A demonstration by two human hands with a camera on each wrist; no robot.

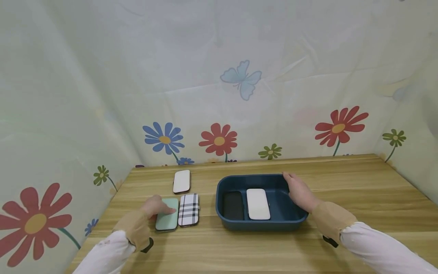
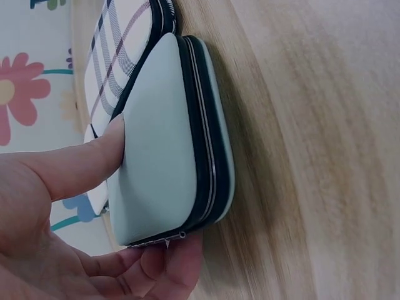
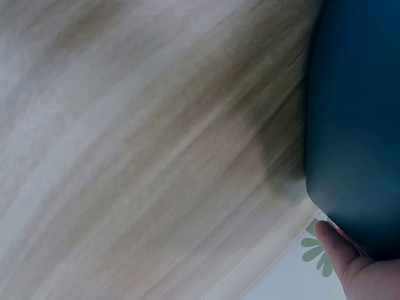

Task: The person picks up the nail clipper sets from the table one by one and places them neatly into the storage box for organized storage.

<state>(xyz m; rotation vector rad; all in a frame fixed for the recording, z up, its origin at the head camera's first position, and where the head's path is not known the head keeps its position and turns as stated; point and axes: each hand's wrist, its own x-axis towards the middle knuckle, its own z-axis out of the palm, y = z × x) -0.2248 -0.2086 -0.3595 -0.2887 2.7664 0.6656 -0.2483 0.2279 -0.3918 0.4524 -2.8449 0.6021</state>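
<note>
Mint-green case [image 2: 159, 150]: located near 8 o'clock in the head view, on the left-hand part of the wood-grain bench [image 1: 205, 251]. The left hand [image 1: 154, 207] pinches it: in the left wrist view I read the thumb pressed on the upper face and the other fingers curled at the lower edge. I cannot tell whether the case is clear of the bench or resting on it.

Adjacent items, referenced to the mint-green case: a plaid case [image 1: 188, 210] lies just beside it at 3 o'clock, and a far white case [image 1: 181, 181] lies near it at 1 o'clock.

The blue bin [image 1: 260, 226] stands upright at 3 o'clock, well apart from the mint-green case. It contains a black case [image 1: 233, 205] toward its 9 o'clock end and an inner white case [image 1: 258, 204] just beside that, at 3 o'clock.

The right hand [image 1: 301, 192] touches the bin's rim at 2 to 3 o'clock. The right wrist view shows me only part of this hand, so I cannot tell whether its fingers pinch the wall or merely rest there.
</note>
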